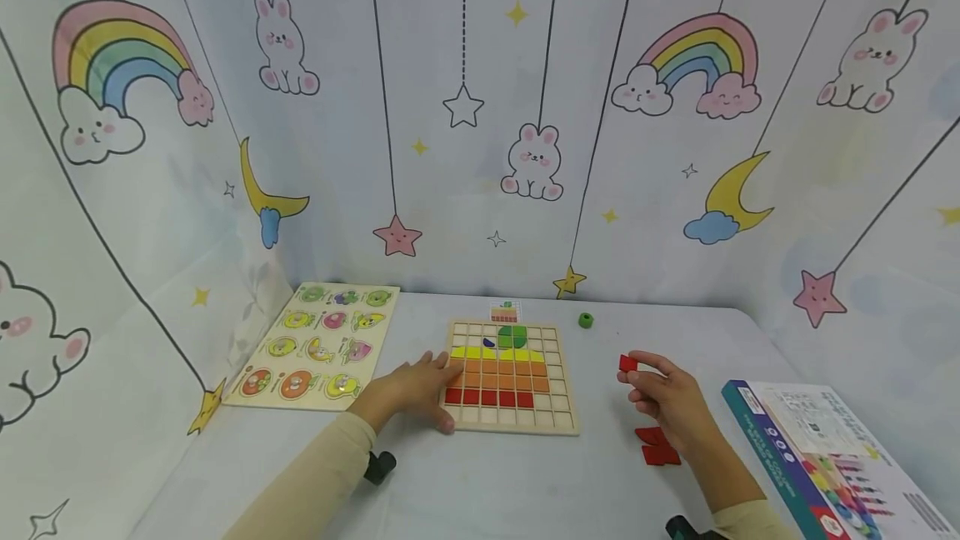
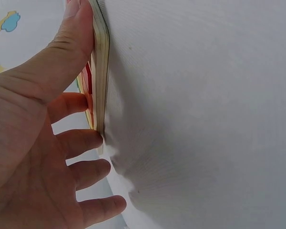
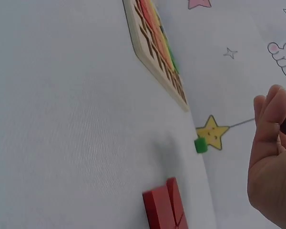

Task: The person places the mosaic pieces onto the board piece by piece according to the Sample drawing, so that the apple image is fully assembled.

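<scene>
A small red square tile (image 1: 627,363) is pinched between the thumb and index finger of my right hand (image 1: 673,407), raised to the right of the wooden grid board (image 1: 566,417). My left hand (image 1: 416,390) rests at the board's left edge, its fingers spread and loosely straight. In the left wrist view, the thumb (image 2: 62,52) lies on the board's edge. Rows of yellow, orange and red tiles fill part of the grid, with green pieces (image 1: 513,337) and a small blue one (image 1: 489,342) above. In the right wrist view the held tile is hidden.
Loose red pieces (image 1: 661,454) lie below my right hand. A printed card (image 1: 506,312) and a green bead-like piece (image 1: 586,320) are at the back. A fruit picture board (image 1: 367,357) lies on the left, a boxed set (image 1: 832,448) on the right.
</scene>
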### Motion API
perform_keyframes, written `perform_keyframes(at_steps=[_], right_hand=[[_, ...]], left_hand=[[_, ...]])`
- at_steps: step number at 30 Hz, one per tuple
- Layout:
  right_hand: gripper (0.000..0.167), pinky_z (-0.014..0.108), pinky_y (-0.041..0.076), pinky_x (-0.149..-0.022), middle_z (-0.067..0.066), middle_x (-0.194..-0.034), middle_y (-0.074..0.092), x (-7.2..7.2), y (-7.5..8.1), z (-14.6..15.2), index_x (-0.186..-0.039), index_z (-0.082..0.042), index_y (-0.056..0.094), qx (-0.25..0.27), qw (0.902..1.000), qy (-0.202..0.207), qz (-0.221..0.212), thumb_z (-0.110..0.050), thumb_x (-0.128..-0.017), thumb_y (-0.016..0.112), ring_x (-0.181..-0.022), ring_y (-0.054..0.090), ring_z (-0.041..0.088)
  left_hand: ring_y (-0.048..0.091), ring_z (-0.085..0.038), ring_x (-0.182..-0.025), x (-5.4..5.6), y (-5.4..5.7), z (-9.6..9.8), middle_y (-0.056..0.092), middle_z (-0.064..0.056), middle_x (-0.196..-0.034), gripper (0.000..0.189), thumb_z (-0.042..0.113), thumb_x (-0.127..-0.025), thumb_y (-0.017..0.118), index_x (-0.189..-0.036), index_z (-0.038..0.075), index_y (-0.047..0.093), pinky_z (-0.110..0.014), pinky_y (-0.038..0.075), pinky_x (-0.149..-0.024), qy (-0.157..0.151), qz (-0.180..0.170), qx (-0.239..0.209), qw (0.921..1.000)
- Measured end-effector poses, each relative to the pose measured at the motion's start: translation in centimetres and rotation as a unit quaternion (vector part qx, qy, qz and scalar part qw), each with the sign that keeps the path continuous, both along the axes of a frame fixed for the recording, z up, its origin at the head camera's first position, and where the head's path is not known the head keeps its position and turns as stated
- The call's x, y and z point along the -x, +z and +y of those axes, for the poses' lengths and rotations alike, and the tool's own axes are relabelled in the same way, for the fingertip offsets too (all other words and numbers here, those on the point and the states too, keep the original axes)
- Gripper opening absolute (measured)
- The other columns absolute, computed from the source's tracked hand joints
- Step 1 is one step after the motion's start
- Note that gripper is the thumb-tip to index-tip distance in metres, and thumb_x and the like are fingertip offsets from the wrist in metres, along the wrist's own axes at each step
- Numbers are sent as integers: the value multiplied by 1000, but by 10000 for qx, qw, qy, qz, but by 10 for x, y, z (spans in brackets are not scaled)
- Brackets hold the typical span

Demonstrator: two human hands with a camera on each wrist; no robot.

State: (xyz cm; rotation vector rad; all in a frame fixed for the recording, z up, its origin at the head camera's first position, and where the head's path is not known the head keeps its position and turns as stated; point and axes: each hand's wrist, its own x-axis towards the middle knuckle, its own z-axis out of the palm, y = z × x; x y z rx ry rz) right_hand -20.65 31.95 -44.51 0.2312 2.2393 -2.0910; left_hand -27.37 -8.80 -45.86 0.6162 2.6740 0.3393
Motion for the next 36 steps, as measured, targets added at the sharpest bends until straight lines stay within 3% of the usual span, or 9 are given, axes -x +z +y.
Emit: perform_keyframes(at_steps=[6,13,17,24,29,32,36], right_hand=[[52,21,54,-64,12,-102,63,13,-12,-35,-145,-6,49,-505,9971,484,-313,-23,-99,68,-73,58,15],[39,25,43,-53,10,-82,57,26,-33,-72,-131,-9,65,-1544,9817,1044,-378,-19,-94,73,-62,52,18],[36,26,42,-53,8,-81,57,28,-40,-85,-128,-12,69,-2065,9720,1051,-397,-17,-92,75,-62,52,19],[39,30,48,-62,5,-90,60,26,-35,-101,-125,-15,73,-2965,9496,1000,-172,-16,-87,78,-88,53,21],[42,29,48,-60,4,-85,59,25,-35,-107,-127,-14,72,-3204,9425,941,-92,-16,-86,80,-83,53,20],[43,29,49,-61,5,-87,60,25,-33,-103,-130,-15,70,-3048,9482,885,-142,-18,-88,78,-83,54,20],[44,27,47,-58,7,-96,59,24,-23,-80,-137,-14,64,-2295,9711,619,-207,-22,-94,73,-79,52,21]], left_hand=[[19,-37,-156,-1,1,0,29,-10,-167,100,52,-73,88,-158,27,40,-64,25,-120,24,-33,-28,10000],[19,-37,-155,1,-1,0,28,-10,-167,100,53,-74,87,-158,27,39,-64,25,-120,6,-1,20,10000],[19,-37,-156,2,-1,0,28,-10,-168,100,53,-74,87,-158,27,39,-64,25,-120,6,-44,2,10000],[20,-38,-155,4,-3,-1,29,-11,-167,101,54,-73,87,-158,27,40,-64,25,-120,7,-24,9,10000],[20,-38,-155,5,-4,-1,29,-11,-167,101,54,-73,87,-158,27,40,-64,25,-120,-1,-12,22,10000],[19,-38,-155,4,-4,-1,29,-10,-167,101,54,-73,88,-158,28,40,-64,25,-120,25,-26,9,10000],[19,-38,-155,3,-4,-2,28,-11,-167,101,53,-73,88,-158,27,40,-64,24,-120,14,-52,-98,9999]])
